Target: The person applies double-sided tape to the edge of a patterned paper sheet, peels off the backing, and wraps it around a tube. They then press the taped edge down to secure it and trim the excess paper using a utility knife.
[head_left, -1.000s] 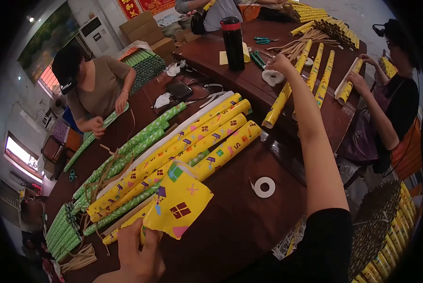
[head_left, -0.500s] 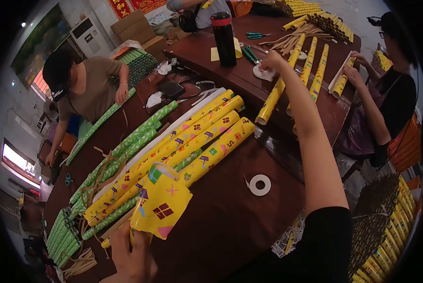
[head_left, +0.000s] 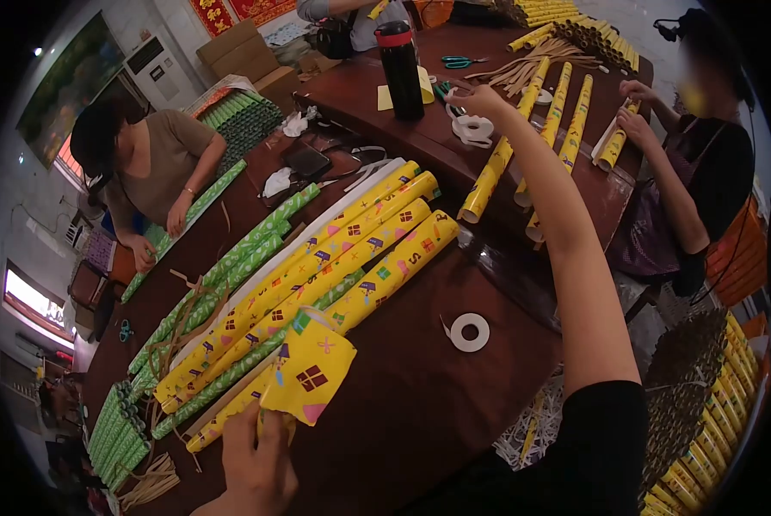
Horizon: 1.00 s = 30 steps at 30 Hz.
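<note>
In the head view, my left hand [head_left: 261, 456] is closed on a yellow printed sheet of wrapping paper [head_left: 317, 371] at the near side of the table. The sheet's upper end stands up and bends over in front of yellow rolls. My right hand [head_left: 482, 103] reaches far across to the other table, its fingers at the green-handled scissors [head_left: 443, 89]. Its grip is partly hidden, but the fingers look closed on them. White tape [head_left: 471, 131] lies just below that hand. Yellow wrapping paper rolls [head_left: 394, 252] lie side by side between my arms.
Another white tape roll [head_left: 469, 332] lies on the near table [head_left: 403, 404]. A black bottle [head_left: 400, 73] stands behind. Green rolls [head_left: 239, 267] and paper strips lie left. Co-workers handle a green roll [head_left: 200, 206] and a yellow roll [head_left: 613, 146]. Bundled yellow rolls [head_left: 721, 421] stand lower right.
My right hand has moved left from the white tape to the scissors. The yellow sheet in my left hand has shifted slightly right. The co-worker at left has drawn both hands closer together on the green roll.
</note>
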Available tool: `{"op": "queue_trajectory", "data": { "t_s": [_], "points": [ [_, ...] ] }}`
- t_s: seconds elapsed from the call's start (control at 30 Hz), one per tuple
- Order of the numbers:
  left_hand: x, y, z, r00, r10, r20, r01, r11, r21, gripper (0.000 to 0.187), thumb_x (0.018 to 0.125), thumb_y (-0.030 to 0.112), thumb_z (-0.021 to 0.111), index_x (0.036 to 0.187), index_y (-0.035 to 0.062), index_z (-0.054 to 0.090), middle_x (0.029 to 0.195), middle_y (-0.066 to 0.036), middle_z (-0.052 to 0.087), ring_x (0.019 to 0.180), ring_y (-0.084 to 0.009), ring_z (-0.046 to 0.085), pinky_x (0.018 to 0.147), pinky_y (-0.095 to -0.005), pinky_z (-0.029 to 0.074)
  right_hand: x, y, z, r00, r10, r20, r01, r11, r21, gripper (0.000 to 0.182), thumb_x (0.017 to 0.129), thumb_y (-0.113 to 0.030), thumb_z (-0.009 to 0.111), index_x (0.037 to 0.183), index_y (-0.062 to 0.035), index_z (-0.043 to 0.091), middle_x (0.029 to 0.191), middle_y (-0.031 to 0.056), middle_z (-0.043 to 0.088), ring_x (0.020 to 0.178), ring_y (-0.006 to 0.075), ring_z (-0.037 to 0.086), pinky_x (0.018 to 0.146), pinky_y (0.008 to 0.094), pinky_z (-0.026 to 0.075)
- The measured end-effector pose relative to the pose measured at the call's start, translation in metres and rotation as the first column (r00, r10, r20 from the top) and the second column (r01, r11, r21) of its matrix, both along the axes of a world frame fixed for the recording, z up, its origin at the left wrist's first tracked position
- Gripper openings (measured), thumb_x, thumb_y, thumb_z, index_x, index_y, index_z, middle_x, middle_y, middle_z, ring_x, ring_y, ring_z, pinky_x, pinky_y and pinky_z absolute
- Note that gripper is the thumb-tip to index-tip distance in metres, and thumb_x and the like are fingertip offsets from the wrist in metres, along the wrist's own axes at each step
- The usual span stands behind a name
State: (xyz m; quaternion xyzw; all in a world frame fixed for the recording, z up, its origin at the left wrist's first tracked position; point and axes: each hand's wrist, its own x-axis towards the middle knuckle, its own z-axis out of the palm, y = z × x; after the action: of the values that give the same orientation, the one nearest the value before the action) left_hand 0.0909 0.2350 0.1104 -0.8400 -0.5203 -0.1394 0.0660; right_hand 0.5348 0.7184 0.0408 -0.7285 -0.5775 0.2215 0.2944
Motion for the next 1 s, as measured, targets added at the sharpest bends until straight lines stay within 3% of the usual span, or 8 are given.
{"op": "queue_trajectory", "data": {
  "t_s": [0.1, 0.17, 0.23, 0.47, 0.6, 0.7, 0.73, 1.0],
  "points": [
    [0.023, -0.005, 0.004, 0.987, 0.100, 0.128, -0.075, 0.980, -0.185, 0.050, 0.071, -0.010, 0.058, 0.120, -0.0071, 0.050, 0.112, -0.023, 0.054, 0.091, -0.0371, 0.055, 0.076, -0.0446, 0.045, -0.005, 0.001, -0.006, 0.948, -0.083, 0.306, 0.117, 0.988, -0.096, 0.076, 0.072, -0.062, 0.072, 0.121, -0.0045, 0.065, 0.116, 0.0147, 0.067, 0.103, 0.0294, 0.065, 0.088, 0.0387, 0.051],
    [0.021, -0.007, -0.008, 0.988, 0.043, 0.149, -0.006, 0.971, -0.239, 0.050, 0.071, -0.010, 0.059, 0.120, -0.0062, 0.050, 0.112, -0.022, 0.054, 0.090, -0.0362, 0.055, 0.076, -0.0438, 0.045, 0.002, 0.021, -0.018, 0.953, -0.085, 0.290, 0.102, 0.994, -0.046, 0.076, 0.067, -0.056, 0.080, 0.114, 0.0018, 0.066, 0.113, 0.0185, 0.066, 0.104, 0.0279, 0.065, 0.084, 0.0398, 0.052],
    [0.016, -0.009, -0.026, 0.985, -0.011, 0.172, 0.063, 0.952, -0.300, 0.050, 0.071, -0.009, 0.060, 0.119, -0.0053, 0.050, 0.112, -0.022, 0.054, 0.090, -0.0353, 0.055, 0.076, -0.0430, 0.044, -0.017, 0.012, -0.004, 0.931, -0.015, 0.364, 0.149, 0.927, -0.343, 0.071, 0.078, -0.056, 0.070, 0.131, -0.0111, 0.058, 0.137, 0.0127, 0.054, 0.123, 0.0301, 0.054, 0.101, 0.0432, 0.044],
    [-0.007, -0.018, -0.085, 0.977, -0.175, 0.125, 0.210, 0.906, -0.368, 0.059, 0.064, -0.008, 0.059, 0.123, -0.0002, 0.052, 0.116, -0.023, 0.053, 0.091, -0.0337, 0.056, 0.077, -0.0413, 0.044, -0.037, 0.036, -0.014, 0.914, 0.150, 0.376, 0.060, 0.868, -0.493, 0.064, 0.077, -0.052, 0.072, 0.130, -0.0175, 0.060, 0.137, 0.0139, 0.053, 0.125, 0.0276, 0.052, 0.100, 0.0424, 0.043],
    [-0.010, -0.017, -0.100, 0.971, -0.215, 0.104, 0.236, 0.928, -0.289, 0.061, 0.064, -0.004, 0.061, 0.123, 0.0018, 0.052, 0.116, -0.021, 0.053, 0.089, -0.0314, 0.055, 0.076, -0.0392, 0.043, -0.049, -0.005, -0.011, 0.959, -0.141, -0.246, 0.136, 0.990, -0.037, 0.038, 0.061, -0.016, 0.084, 0.091, 0.0032, 0.071, 0.093, 0.0151, 0.069, 0.077, 0.0267, 0.067, 0.066, 0.0383, 0.052],
    [-0.007, -0.015, -0.116, 0.972, -0.213, 0.104, 0.232, 0.941, -0.244, 0.067, 0.062, -0.003, 0.063, 0.127, 0.0040, 0.051, 0.116, -0.019, 0.054, 0.091, -0.0310, 0.054, 0.077, -0.0390, 0.043, -0.064, -0.065, -0.010, 0.891, 0.421, -0.171, -0.201, 0.703, 0.682, 0.030, 0.066, -0.013, 0.081, 0.090, 0.0026, 0.070, 0.089, 0.0125, 0.068, 0.074, 0.0216, 0.065, 0.059, 0.0348, 0.047],
    [-0.005, -0.014, -0.122, 0.973, -0.215, 0.087, 0.229, 0.947, -0.224, 0.069, 0.061, -0.003, 0.064, 0.128, 0.0045, 0.051, 0.115, -0.019, 0.054, 0.091, -0.0310, 0.054, 0.077, -0.0390, 0.044, -0.059, -0.028, 0.019, 0.710, 0.146, -0.689, -0.061, 0.987, 0.146, 0.032, 0.073, -0.015, 0.078, 0.099, 0.0009, 0.068, 0.087, 0.0091, 0.066, 0.072, 0.0166, 0.063, 0.056, 0.0312, 0.044],
    [0.015, 0.024, -0.169, 0.982, -0.191, -0.003, 0.185, 0.950, 0.253, 0.042, 0.079, 0.006, 0.057, 0.120, 0.0070, 0.060, 0.111, -0.019, 0.057, 0.090, -0.0287, 0.056, 0.081, -0.0371, 0.046, -0.240, -0.275, 0.077, 0.085, 0.557, -0.826, -0.656, 0.655, 0.374, 0.030, 0.087, -0.013, 0.068, 0.112, 0.0007, 0.059, 0.104, 0.0075, 0.064, 0.098, 0.0160, 0.064, 0.088, 0.0307, 0.051]
  ]
}}
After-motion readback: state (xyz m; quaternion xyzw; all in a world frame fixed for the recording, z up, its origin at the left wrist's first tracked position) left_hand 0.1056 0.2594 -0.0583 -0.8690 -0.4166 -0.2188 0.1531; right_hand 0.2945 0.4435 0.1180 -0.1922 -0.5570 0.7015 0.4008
